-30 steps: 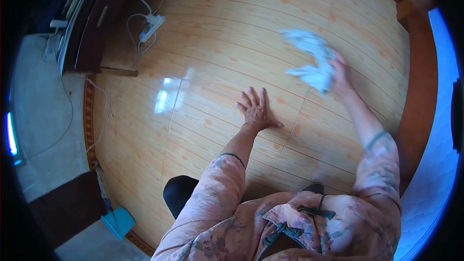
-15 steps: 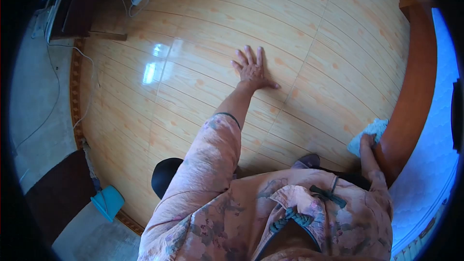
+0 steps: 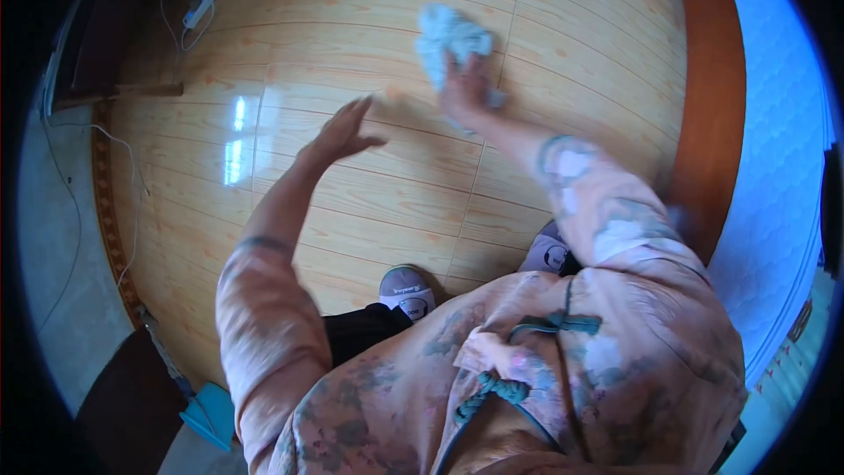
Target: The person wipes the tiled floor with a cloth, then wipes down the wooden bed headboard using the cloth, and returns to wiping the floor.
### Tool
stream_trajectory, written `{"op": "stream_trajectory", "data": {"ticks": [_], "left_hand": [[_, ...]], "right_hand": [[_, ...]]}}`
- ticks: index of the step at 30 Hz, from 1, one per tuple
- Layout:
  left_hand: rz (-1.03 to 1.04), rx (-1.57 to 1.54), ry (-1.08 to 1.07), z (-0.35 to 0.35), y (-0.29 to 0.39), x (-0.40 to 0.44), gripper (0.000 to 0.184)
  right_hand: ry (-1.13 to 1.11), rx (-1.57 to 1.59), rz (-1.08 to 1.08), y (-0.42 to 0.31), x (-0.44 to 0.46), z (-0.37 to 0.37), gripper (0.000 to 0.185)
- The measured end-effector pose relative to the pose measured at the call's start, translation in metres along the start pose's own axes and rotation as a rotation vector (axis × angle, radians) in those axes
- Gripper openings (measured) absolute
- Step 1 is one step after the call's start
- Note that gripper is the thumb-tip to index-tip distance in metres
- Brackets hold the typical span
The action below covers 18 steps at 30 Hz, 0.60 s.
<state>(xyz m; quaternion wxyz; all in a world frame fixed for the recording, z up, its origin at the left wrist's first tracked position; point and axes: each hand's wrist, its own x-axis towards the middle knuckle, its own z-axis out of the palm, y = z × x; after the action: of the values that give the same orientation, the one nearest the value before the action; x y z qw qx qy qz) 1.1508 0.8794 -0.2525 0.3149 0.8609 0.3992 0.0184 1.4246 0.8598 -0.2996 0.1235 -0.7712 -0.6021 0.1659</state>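
Your right hand (image 3: pixel 466 91) clasps a pale cloth (image 3: pixel 450 33) over the wood-patterned floor (image 3: pixel 396 211). Your left hand (image 3: pixel 341 133) hangs nearby, its thumb spread apart from the fingers.

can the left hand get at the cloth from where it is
Probably yes: the left hand looks empty, with only floor showing between it and the cloth, though the right hand covers part of it.

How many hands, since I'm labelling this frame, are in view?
2: the left hand, with nothing visible in it, left of the cloth; the right hand, farther forward, holding that cloth.
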Motion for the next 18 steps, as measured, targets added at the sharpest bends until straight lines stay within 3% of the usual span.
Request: {"op": "stream_trajectory", "data": {"ticks": [2,4,6,8,10,12,14,18], "left_hand": [[-0.055,0.065,-0.044,-0.004,-0.014,-0.081,0.086],[-0.098,0.022,0.046,0.021,-0.038,-0.166,0.085],[-0.336,0.006,-0.049,0.024,-0.024,-0.218,0.086],[-0.517,0.041,0.055,0.047,-0.021,-0.258,0.087],[-0.610,0.094,0.193,0.066,-0.016,-0.272,0.088],[-0.630,0.178,0.350,0.082,-0.003,-0.276,0.090],[-0.678,0.177,0.376,0.101,0.004,-0.280,0.089],[-0.730,0.193,0.371,0.119,0.005,-0.286,0.088]], "right_hand": [[-0.054,0.053,-0.101,-0.069,-0.007,-0.001,0.064],[-0.172,0.275,-0.049,-0.121,-0.014,0.000,0.062],[-0.206,0.535,-0.120,-0.135,-0.013,0.016,0.060],[-0.339,0.811,-0.169,-0.139,-0.003,0.022,0.062],[-0.403,1.178,0.053,-0.130,0.007,0.020,0.052],[-0.673,1.526,0.235,-0.102,0.019,-0.030,0.037],[-0.705,1.498,0.065,-0.064,0.019,-0.093,0.024],[-0.403,1.229,0.212,0.047,0.001,-0.159,0.045]]}}
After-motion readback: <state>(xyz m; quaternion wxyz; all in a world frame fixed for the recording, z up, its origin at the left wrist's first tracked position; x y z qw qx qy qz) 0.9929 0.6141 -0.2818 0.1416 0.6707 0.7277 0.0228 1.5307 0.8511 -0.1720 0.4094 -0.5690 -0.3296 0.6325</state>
